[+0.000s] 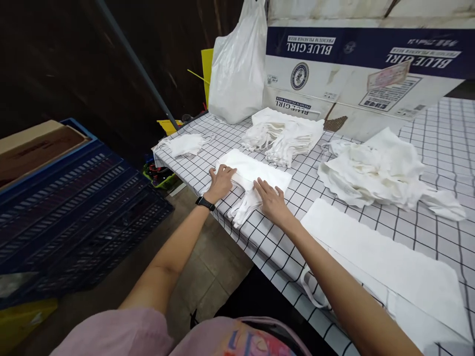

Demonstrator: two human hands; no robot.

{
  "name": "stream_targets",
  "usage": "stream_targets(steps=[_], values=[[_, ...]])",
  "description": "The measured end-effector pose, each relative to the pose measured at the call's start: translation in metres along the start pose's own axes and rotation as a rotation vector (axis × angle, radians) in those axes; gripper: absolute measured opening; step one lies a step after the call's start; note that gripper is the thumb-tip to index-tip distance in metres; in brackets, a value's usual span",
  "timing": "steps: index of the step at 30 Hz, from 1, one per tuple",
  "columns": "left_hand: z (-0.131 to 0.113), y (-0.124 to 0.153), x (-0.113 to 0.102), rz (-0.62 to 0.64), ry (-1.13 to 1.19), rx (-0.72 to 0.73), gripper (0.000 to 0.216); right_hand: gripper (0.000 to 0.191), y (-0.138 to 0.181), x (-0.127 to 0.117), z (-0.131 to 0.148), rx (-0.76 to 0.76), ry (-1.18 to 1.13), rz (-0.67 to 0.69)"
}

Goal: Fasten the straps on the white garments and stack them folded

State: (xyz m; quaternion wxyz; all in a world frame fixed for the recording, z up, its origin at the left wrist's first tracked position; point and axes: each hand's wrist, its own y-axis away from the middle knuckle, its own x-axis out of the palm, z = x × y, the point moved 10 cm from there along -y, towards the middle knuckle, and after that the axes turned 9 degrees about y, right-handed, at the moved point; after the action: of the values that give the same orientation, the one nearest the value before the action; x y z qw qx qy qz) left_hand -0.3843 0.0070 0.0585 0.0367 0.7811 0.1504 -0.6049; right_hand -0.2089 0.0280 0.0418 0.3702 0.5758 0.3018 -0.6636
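A small stack of white cloth pieces (pixel 256 168) lies near the table's edge, with loose white strips (pixel 243 210) hanging toward me. My left hand (pixel 220 184), with a black watch on the wrist, rests on the stack's left side, its fingers bent and apart. On the right part of the same stack lies my right hand (pixel 273 202), fingers stretched out over the cloth. Just behind stands a thicker stack of similar white pieces (pixel 285 126). Whether any cloth edge is under my thumbs is hard to see.
A checked cloth (pixel 230 136) covers the table. A loose white heap (pixel 371 168) and a flat white piece (pixel 386 252) lie to the right, a small bundle (pixel 185 144) at left. Behind are a plastic bag (pixel 237 74) and cardboard (pixel 322 84); blue crates (pixel 74 212) stand left.
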Motion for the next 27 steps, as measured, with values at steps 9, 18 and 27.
stream_targets(steps=[9, 18, 27], values=[[0.008, -0.061, 0.012, 0.174, 0.028, -0.065, 0.063, 0.053, 0.092, -0.004, -0.057, 0.124, 0.004, -0.266], [0.024, -0.063, 0.037, 0.349, 0.019, -0.112, 0.079, 0.055, 0.135, -0.008, -0.048, 0.104, -0.021, -0.225], [-0.044, -0.054, -0.004, -0.164, 0.187, 0.171, 0.052, 0.038, 0.338, -0.074, -0.180, 0.922, -0.303, -0.602]])
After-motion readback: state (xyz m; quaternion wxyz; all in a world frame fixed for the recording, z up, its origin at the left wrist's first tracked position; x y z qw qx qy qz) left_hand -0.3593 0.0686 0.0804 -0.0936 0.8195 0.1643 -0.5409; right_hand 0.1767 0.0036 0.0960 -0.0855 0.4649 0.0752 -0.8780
